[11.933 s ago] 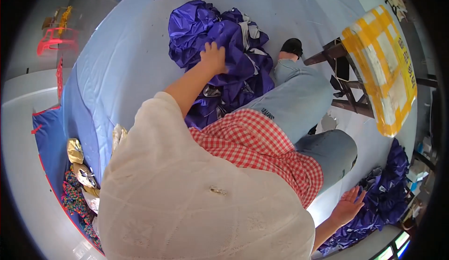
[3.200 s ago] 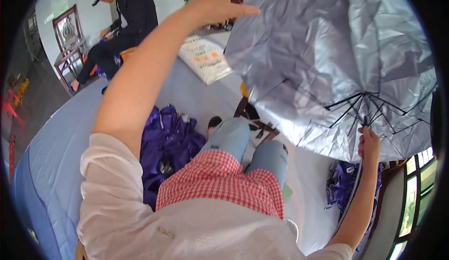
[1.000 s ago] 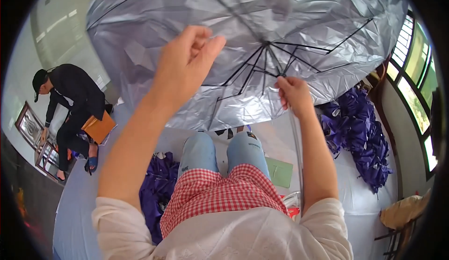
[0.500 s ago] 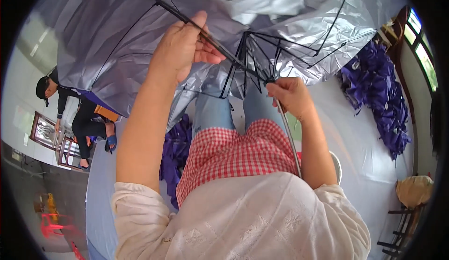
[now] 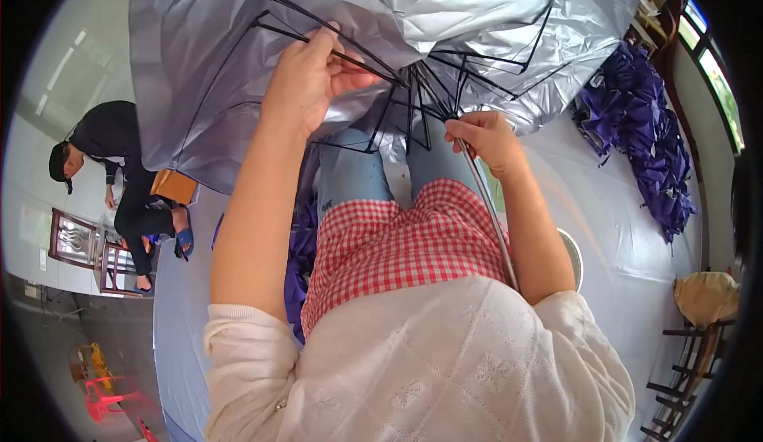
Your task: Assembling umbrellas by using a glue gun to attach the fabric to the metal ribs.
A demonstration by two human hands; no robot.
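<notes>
A silver-lined umbrella (image 5: 477, 13) is spread partway over my knees, its inner side facing me. Its thin black ribs (image 5: 485, 59) are bent at their joints and gather around the centre. My left hand (image 5: 310, 80) is closed around a rib on the left side, thumb on top and fingers curled beneath. Lower and to the right, my right hand (image 5: 489, 141) pinches the metal shaft (image 5: 491, 215) just below the point where the ribs' struts meet. The shaft slants down toward my waist, over a red-and-white checked apron (image 5: 397, 239).
Bunched purple fabric (image 5: 644, 144) lies in a long heap at the right, with more purple fabric (image 5: 300, 255) beside my left leg. Another person (image 5: 119, 156) sits bent forward at the far left, near an orange-brown box (image 5: 175, 186). A red stool (image 5: 103, 398) stands lower left.
Two ribs by my left hand now stand apart where they lay together before. The canopy's left side has shifted right. Both hands have moved slightly, and the other person leans further forward.
</notes>
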